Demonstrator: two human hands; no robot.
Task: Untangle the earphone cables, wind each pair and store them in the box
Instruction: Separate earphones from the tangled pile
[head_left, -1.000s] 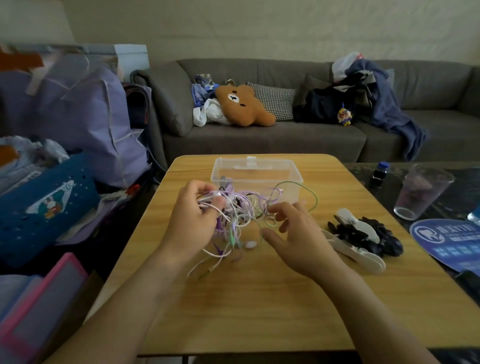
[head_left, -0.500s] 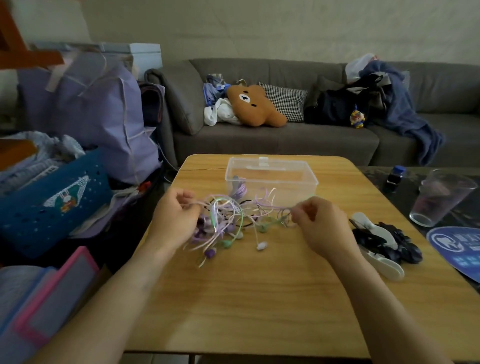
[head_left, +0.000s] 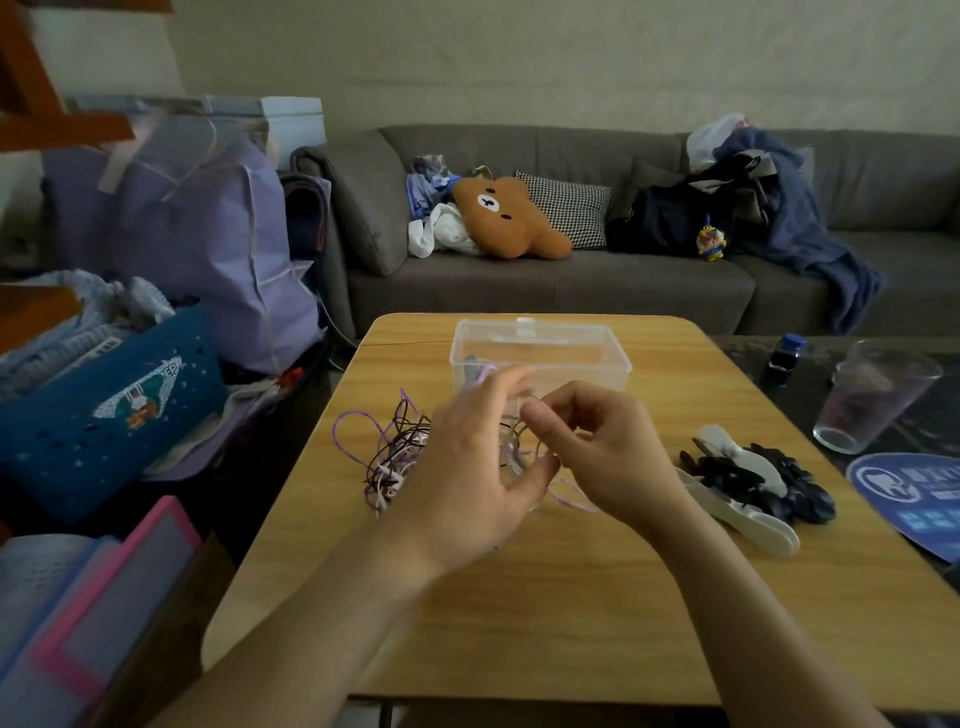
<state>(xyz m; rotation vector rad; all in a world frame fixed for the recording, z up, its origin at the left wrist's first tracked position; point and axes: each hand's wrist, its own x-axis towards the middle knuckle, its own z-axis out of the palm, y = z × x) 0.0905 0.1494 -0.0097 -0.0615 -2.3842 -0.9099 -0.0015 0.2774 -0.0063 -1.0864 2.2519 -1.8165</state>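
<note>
The tangle of earphone cables (head_left: 400, 457) is left on the wooden table (head_left: 545, 597), just in front of the clear plastic box (head_left: 540, 358), likely so 1 strand can be worked free. A thin cable is pinched by the right hand (head_left: 602, 447); the left hand (head_left: 467, 467) is spread, fingers blurred. No writing can be read.

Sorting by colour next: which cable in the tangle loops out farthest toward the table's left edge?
The light purple cable: its thin open loop juts left, clear of the tangle's dark strands.
</note>
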